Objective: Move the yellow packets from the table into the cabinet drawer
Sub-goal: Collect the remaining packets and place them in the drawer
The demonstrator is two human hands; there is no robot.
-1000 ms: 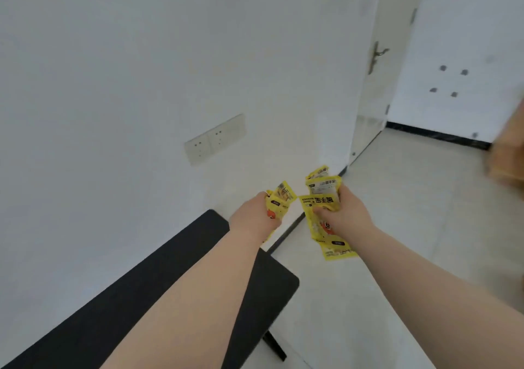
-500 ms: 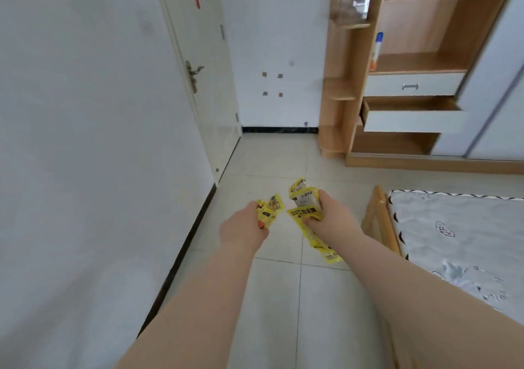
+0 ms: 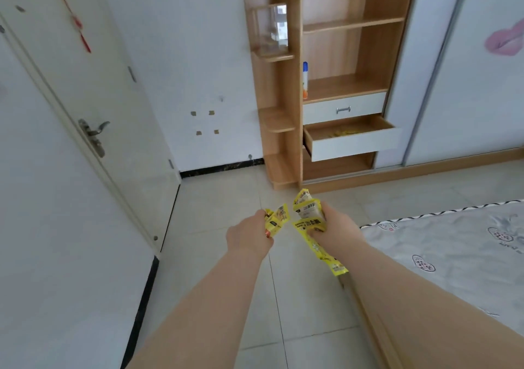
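Fingers of both my hands are curled shut around yellow packets, held out in front of me at the centre of the frame, above the tiled floor. My left hand clenches a small crumpled bunch that pokes out above my fist. My right hand grips a larger bunch: some packets stand up over my fingers, and one long packet dangles below my palm toward the lower middle of the frame.

These packets look light, thin and floppy, with glossy film that I judge to be slippery. They crumple readily, so a firm pinch across the middle of the bunch should hold them better than a grip at the edges. That dangling one seems the likeliest to slide free.

At the upper right of the frame stands the wooden cabinet. Its lower drawer is pulled open, well apart from my hands, and something yellow already lies inside it. Above it a second drawer is closed. At the right edge lies a mattress; a white door fills the left. No table is in view.
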